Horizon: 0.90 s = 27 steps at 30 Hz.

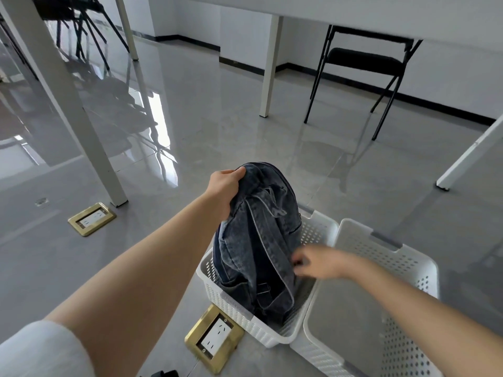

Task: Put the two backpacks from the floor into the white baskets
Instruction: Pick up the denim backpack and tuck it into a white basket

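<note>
The denim backpack (258,240) is standing upright in the left white basket (217,292). The left hand (226,186) is pinching its soft, floppy top; the right hand (318,261), blurred, is touching a strap, grip unclear.

Bright daylight is glaring off the glossy floor (152,123) at upper left, the right hand (321,261) is blurring with motion, and straight table legs (65,99) are bowing near the edges.
</note>
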{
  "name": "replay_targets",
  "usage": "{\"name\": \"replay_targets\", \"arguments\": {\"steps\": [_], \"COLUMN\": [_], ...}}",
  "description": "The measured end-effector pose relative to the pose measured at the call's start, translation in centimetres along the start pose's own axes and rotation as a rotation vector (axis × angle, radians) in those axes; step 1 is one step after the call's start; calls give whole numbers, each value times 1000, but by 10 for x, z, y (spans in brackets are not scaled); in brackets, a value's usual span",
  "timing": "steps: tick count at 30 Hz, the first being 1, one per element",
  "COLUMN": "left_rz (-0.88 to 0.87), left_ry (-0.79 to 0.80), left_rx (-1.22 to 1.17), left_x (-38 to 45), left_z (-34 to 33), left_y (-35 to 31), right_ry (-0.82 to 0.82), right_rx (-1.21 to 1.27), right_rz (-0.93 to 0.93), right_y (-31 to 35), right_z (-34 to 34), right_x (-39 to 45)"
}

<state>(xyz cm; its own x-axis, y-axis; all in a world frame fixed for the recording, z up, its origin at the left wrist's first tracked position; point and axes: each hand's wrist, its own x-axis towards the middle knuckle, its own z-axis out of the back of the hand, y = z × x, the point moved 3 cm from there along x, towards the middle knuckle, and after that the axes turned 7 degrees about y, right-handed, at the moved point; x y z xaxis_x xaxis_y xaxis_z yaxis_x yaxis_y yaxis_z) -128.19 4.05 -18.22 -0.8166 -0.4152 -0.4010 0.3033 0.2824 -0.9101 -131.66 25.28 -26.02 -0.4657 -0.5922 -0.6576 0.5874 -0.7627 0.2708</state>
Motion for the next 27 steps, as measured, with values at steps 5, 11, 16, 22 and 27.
{"name": "replay_targets", "arguments": {"steps": [5,11,16,22,27], "left_rz": [-29,-72,-106,-121,-425], "left_ry": [50,88,124,140,-84], "left_rx": [128,274,314,304,504], "left_x": [2,-1,-2,3,-29], "left_z": [-9,-9,-11,-12,-10], "left_y": [-1,-1,0,10,10], "right_ry": [-248,-136,-80,-82,-799], "right_rx": [1216,1483,1523,1450,1481], "right_rz": [106,98,12,-76,114], "right_y": [42,63,57,58,64], "right_z": [72,82,96,88,146], "right_x": [-9,-5,-22,-17,-52]}}
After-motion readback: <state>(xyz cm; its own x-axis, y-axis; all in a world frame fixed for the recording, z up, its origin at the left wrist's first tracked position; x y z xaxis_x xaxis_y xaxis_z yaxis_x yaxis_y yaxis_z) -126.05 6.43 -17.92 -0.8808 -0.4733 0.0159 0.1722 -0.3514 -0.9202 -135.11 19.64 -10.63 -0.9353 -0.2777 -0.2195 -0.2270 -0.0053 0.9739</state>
